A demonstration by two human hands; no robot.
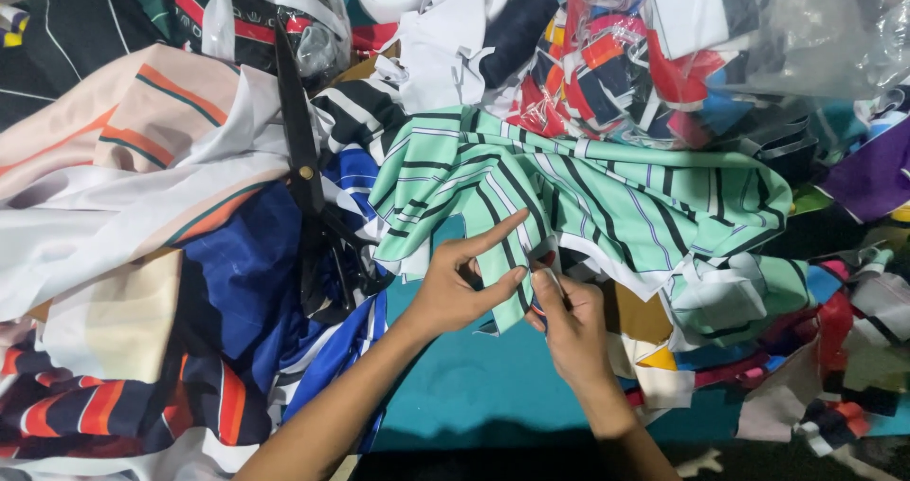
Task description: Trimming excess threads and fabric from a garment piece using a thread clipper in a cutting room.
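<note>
I see left hand [453,290] and right hand [567,322] pinching mint-green striped fabric piece [569,192]. Risk: slippery cloth slides free; long black scissors [305,173] nearby may snag.

one view only, from a camera on the person's head, looking steeply down and forward over a teal table [474,386] heaped with fabric. it sits close: both forearms enter from the bottom edge, and the left hand [460,287] and right hand [569,325] meet near the middle. the table's far edge is hidden under cloth; no second view shares the scene
</note>
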